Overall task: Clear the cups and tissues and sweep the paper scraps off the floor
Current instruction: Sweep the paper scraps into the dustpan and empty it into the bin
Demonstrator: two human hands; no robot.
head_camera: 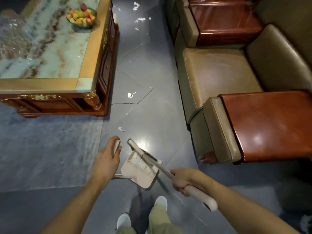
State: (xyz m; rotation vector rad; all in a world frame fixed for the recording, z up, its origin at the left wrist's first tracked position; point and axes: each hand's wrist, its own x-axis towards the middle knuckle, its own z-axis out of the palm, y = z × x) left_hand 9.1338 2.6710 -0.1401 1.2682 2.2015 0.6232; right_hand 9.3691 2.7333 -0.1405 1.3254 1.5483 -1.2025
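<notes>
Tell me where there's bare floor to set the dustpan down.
Bare floor lies between the sofa and the table, past one scrap. The rug left of the left hand is bare too. Crowded: the far aisle, strewn with scraps, and by the shoes, where the dustpan and broom are.

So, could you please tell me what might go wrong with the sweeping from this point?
1. The nearest paper scrap lies beyond the dustpan, so a hard stroke of the broom could flick it past the pan.
2. The scrap by the table leg might slide under the table.
3. The far scraps near the sofa could be missed.
</notes>
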